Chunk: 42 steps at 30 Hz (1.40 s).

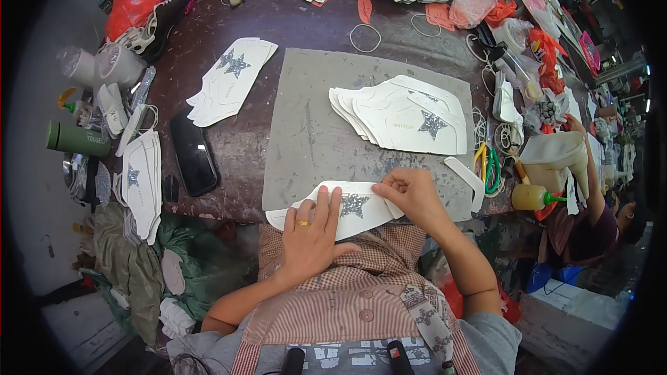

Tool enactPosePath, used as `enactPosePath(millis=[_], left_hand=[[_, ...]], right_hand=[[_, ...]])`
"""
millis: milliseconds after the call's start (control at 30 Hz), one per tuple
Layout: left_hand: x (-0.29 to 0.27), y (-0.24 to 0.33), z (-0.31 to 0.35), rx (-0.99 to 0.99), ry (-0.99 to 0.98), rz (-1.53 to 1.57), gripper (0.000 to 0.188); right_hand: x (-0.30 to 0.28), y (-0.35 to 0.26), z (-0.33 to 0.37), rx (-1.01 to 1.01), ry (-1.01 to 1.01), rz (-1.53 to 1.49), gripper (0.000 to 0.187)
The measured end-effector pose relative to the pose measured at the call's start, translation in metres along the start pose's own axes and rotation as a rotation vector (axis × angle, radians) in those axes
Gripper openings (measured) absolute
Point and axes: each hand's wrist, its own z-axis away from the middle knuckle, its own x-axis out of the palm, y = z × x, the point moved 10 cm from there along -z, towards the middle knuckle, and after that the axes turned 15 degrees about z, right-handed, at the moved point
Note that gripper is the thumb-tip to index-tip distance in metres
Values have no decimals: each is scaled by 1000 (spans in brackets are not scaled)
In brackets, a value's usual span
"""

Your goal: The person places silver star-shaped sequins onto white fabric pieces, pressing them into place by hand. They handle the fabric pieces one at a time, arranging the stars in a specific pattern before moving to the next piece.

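Observation:
A white shoe upper piece with a glittery silver star lies at the near edge of a grey work mat. My left hand lies on it with fingers stretched out, pressing it down left of the star. At the piece's upper right edge, my right hand is closed, thumb and fingers pinched together. What exactly sits between those fingertips is partly hidden. Beyond my hands a fanned stack of similar white upper pieces rests on the mat. A narrow, bent white strip lies to the right of my right hand.
More upper pieces lie at the left, near a black phone and a green bottle. Green-handled scissors and a yellow glue bottle are at the right. A co-worker's arm reaches in at far right.

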Motion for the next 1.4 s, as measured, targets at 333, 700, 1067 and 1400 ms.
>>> enactPosePath(millis=[333,700,1067,1400], left_hand=[[38,28,-15,252,-141,157,97],[34,39,-22,237,-67,115,92],[-42,-15,-8,-128,72,199,67],[-50,0,-176,401,243,423,48]], right_hand=[[-10,11,18,75,-40,-217,19],[-7,23,46,91,24,-167,11],[-13,-21,50,-249,151,25,14],[-101,46,97,54,1010,-306,8]])
